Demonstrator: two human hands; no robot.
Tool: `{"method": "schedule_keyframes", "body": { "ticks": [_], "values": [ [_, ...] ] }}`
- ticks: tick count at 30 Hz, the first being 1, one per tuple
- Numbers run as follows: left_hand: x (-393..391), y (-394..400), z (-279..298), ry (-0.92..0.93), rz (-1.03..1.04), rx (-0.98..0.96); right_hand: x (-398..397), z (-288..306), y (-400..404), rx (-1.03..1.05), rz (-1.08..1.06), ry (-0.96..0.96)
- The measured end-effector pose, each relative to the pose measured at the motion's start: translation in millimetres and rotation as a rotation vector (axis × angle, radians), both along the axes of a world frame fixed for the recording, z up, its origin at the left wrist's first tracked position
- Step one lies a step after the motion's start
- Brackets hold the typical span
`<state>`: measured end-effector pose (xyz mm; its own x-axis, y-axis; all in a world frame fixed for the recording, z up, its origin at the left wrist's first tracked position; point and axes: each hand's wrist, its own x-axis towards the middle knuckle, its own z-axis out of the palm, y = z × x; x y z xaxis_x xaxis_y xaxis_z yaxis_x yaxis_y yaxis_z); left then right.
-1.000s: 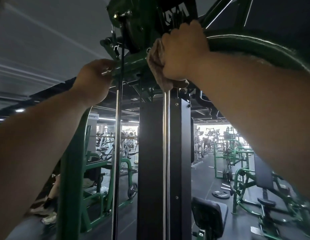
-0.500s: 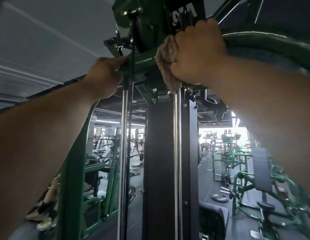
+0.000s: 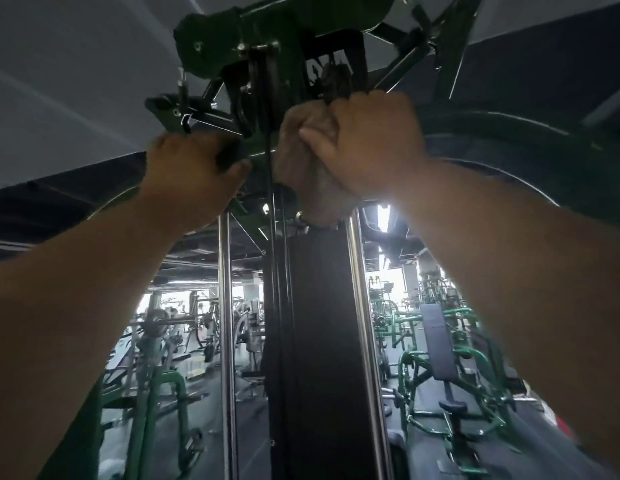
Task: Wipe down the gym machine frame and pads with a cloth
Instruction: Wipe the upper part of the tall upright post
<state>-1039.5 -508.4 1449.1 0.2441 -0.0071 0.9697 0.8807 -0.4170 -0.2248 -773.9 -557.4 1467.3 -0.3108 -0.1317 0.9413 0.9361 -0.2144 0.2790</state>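
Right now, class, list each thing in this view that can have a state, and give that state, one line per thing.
Right hand: raised, fingers curled round the cloth, pressing it to the frame.
Cloth: bunched, its tail hanging down.
Left hand: raised, gripping the green crossbar.
Chrome guide rods: upright, either side of the black column.
Cable: hanging straight.
Background bench pad: tilted, unoccupied.
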Motion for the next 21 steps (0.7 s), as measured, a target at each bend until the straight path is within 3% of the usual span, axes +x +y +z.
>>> {"method": "schedule_keyframes", "body": {
  "ticks": [6,16,21],
  "values": [
    [12,20,-18,-0.097,0.075,0.068,21,-21,4,0.117,-0.014,0.024],
    [17,19,-18,-0.144,0.07,0.036,4,-21,7,0.092,0.037,0.039],
    [20,21,-19,-0.15,0.099,0.096,36,-20,-6,0.102,-0.015,0.014]
  ]
}}
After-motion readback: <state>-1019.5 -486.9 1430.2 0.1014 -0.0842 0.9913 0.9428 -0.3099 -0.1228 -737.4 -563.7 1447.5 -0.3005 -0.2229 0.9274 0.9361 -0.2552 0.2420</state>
